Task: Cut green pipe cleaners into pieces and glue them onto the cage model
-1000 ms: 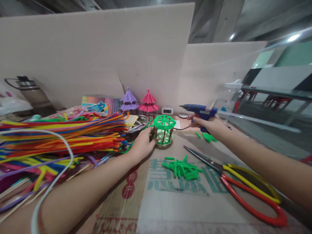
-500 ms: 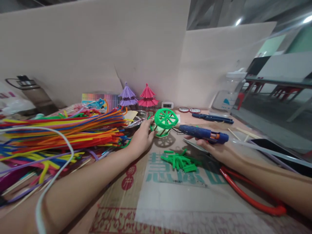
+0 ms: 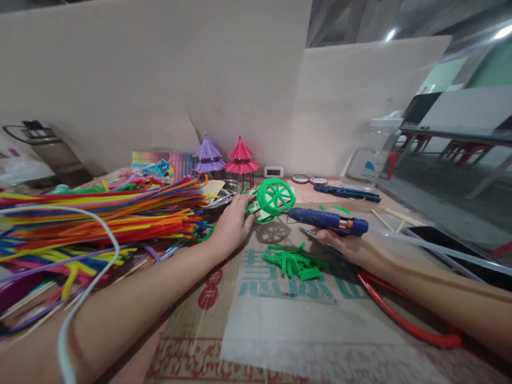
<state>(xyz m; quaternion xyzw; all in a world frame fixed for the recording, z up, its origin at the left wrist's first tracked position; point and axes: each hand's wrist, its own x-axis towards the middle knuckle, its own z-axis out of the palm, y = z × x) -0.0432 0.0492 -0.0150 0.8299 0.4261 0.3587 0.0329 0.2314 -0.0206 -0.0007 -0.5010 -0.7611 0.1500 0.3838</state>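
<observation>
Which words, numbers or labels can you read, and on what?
"特产": red circles on brown cardboard.
Teal characters on or under the pale sheet: partly covered, unreadable.
Black print there: too small.
Clear bottle: lettering too blurred.
White display: too small.
Marker set: too small.

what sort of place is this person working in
Probably a craft workspace: the right hand grips a blue glue gun, many colourful pipe cleaners lie at the left, and a purple pagoda-like model and a pink one stand at the back.
</observation>
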